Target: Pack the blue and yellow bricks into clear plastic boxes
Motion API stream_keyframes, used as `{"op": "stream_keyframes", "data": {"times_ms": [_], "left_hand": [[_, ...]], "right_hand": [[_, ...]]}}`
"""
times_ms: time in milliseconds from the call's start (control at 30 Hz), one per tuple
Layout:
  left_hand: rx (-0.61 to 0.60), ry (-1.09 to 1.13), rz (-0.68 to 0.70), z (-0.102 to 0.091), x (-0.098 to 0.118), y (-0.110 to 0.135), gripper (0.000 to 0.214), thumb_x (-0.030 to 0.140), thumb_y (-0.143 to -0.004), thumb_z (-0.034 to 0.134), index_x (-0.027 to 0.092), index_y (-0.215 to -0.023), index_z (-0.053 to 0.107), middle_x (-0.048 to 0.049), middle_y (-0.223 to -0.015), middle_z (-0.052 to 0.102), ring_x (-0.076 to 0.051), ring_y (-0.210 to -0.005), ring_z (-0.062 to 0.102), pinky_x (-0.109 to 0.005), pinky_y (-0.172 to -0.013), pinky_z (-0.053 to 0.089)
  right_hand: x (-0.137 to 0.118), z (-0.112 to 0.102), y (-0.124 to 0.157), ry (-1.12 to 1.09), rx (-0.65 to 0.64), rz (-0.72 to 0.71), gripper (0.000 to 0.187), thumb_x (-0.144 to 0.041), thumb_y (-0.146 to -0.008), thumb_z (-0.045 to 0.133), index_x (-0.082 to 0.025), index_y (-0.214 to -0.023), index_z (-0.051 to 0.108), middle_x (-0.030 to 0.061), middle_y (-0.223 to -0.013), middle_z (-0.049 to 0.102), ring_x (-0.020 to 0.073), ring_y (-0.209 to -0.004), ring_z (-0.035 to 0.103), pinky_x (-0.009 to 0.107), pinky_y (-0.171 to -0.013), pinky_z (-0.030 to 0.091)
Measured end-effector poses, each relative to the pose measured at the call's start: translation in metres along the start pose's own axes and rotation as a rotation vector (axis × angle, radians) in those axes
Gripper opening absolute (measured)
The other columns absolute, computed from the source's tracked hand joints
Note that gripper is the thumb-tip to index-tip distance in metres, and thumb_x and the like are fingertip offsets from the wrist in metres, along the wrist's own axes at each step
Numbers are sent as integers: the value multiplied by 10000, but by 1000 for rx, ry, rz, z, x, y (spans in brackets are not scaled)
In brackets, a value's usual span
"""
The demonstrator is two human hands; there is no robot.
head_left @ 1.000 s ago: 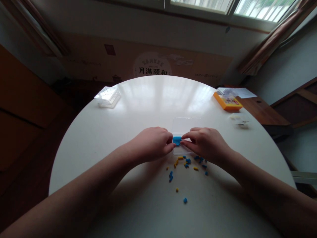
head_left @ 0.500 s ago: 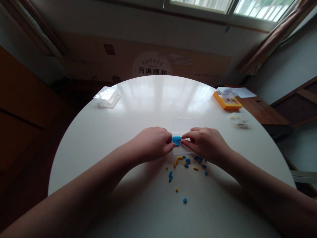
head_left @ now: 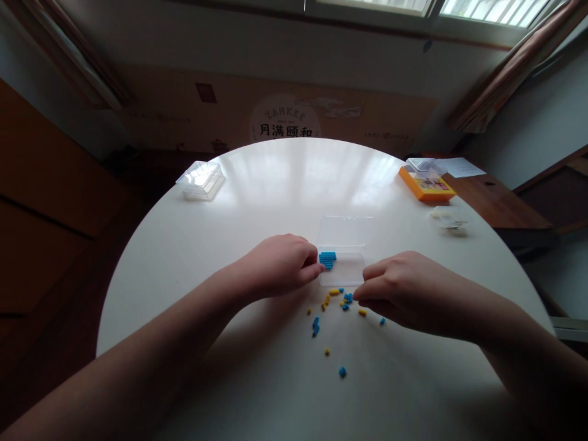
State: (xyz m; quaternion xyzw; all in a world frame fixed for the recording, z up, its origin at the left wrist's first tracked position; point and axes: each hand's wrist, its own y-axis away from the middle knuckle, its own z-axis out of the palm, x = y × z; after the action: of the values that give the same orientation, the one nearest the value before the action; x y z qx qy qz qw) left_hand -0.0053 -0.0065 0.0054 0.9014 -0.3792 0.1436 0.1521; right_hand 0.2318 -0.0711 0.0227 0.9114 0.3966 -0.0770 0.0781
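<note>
A small block of joined blue bricks [head_left: 327, 259] rests on a clear plastic plate [head_left: 349, 269] in the middle of the round white table [head_left: 275, 196]. My left hand [head_left: 280, 266] is curled with its fingertips against the left edge of the blue block. My right hand [head_left: 404, 291] sits nearer me, fingers bent together in a pinch over the loose blue and yellow bricks [head_left: 344, 300] strewn in front of the plate. What the pinch holds, if anything, is hidden.
A clear plastic box [head_left: 201, 179] sits at the far left of the table. An orange box [head_left: 427, 187] with a clear lid lies at the far right, a small clear bag [head_left: 448, 217] near it. A lone blue brick [head_left: 342, 371] lies closest to me.
My right hand has left the blue block and moved back and to the right, down to the loose bricks. My left hand has stayed at the block.
</note>
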Motion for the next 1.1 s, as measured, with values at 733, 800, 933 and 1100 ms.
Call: {"op": "stream_keyframes", "data": {"times_ms": [733, 800, 933, 1100], "left_hand": [[-13, -7, 0, 0, -1, -1, 290, 421, -886, 470, 217, -783, 649, -19, -793, 665, -169, -691, 550, -260, -571, 355], [-15, -9, -2, 0, -2, -1, 295, 424, -888, 465, 219, -788, 652, -20, -797, 669, -173, -697, 554, -262, -583, 361], [-13, 1, 1, 1, -2, -1, 302, 428, -892, 460, 218, -788, 651, -21, -794, 667, -170, -689, 551, -264, -586, 359], [1, -1, 9, 1, -3, 0, 284, 408, -887, 477, 211, -773, 647, -21, -775, 659, -163, -676, 543, -267, -575, 353]], "right_hand": [[2, 4, -5, -27, -43, -11, 225, -209, -889, 487, -212, -741, 656, -27, -696, 584, 40, -576, 403, 197, -586, 214], [2, 4, -4, -24, -58, -3, 228, -210, -883, 487, -205, -718, 644, -30, -691, 580, 39, -572, 388, 195, -585, 211], [3, 4, -3, -7, -63, 16, 234, -217, -883, 481, -198, -701, 627, -31, -695, 576, 41, -577, 370, 196, -589, 206], [3, 6, -5, -27, -71, 17, 222, -216, -882, 487, -214, -730, 648, -29, -707, 578, 42, -581, 367, 201, -588, 205]]}}
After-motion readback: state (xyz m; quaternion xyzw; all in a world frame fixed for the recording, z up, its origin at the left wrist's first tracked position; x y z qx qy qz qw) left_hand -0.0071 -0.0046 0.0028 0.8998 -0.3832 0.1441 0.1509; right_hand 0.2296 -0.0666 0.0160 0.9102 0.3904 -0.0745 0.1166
